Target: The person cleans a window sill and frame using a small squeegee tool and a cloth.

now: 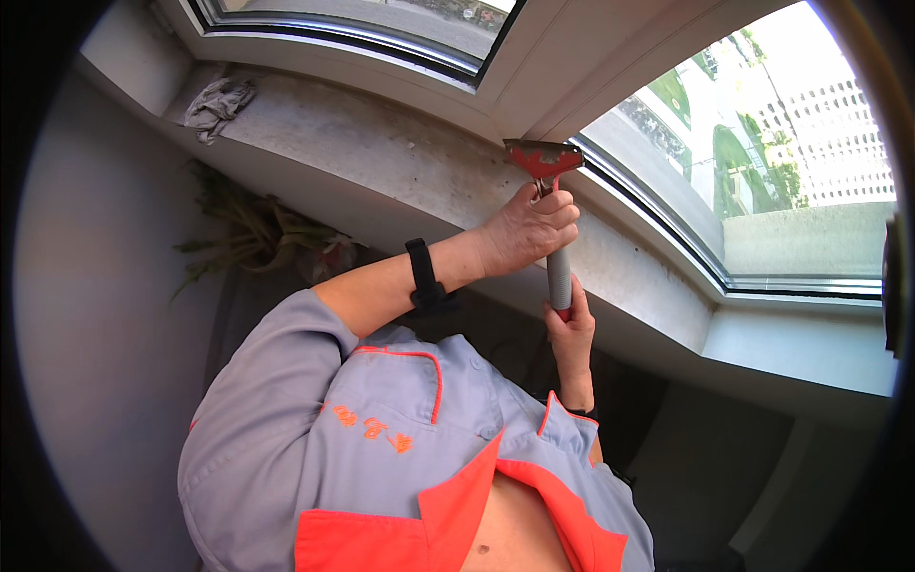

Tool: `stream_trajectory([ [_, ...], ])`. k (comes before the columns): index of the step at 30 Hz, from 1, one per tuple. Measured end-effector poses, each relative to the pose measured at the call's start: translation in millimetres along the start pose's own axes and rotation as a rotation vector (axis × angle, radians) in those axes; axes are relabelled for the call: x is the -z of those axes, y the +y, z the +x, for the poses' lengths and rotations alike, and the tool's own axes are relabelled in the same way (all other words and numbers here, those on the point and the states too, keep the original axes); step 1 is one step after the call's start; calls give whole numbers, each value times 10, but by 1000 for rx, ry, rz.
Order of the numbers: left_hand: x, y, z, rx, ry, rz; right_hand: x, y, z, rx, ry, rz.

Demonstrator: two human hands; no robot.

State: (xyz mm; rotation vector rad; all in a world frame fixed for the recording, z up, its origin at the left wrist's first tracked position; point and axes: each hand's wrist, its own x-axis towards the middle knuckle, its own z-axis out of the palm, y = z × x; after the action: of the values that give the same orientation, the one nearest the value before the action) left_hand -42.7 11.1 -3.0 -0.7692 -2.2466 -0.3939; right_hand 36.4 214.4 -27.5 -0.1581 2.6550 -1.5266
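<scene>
My left hand (532,225) grips a long-handled scraper (560,275) just below its red, worn head. My right hand (572,325) holds the lower end of the same grey ribbed handle, near its red tip. The wide metal blade (543,148) points away from me, at the foot of the window frame's post (532,93). Whether the edge touches the frame or sill cannot be made out. Under the scraper runs a pale windowsill (343,139), stained and dotted with dark specks.
A crumpled grey rag (218,107) lies at the sill's left end. Below the sill, leafy green plants (257,232) stand against the wall. Two glass panes, left (372,21) and right (772,143), border the post. A dark object (891,286) juts in at the far right.
</scene>
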Motion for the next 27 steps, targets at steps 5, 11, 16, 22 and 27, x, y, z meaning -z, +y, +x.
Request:
stream_trajectory([
  [5,54,-26,16,18,2,-2,0,-148,42,-53,-14,-23],
  [11,15,24,-6,-20,-28,-43,-16,-109,-27,3,17,-31],
  [16,7,23,-39,8,-17,-43,-43,-136,-44,-20,11,-16],
  [22,74,12,-13,4,-1,-45,-28,-167,-18,16,15,-113],
  [27,24,28,3,-15,23,-27,-67,-75,-19,135,72,-106],
])
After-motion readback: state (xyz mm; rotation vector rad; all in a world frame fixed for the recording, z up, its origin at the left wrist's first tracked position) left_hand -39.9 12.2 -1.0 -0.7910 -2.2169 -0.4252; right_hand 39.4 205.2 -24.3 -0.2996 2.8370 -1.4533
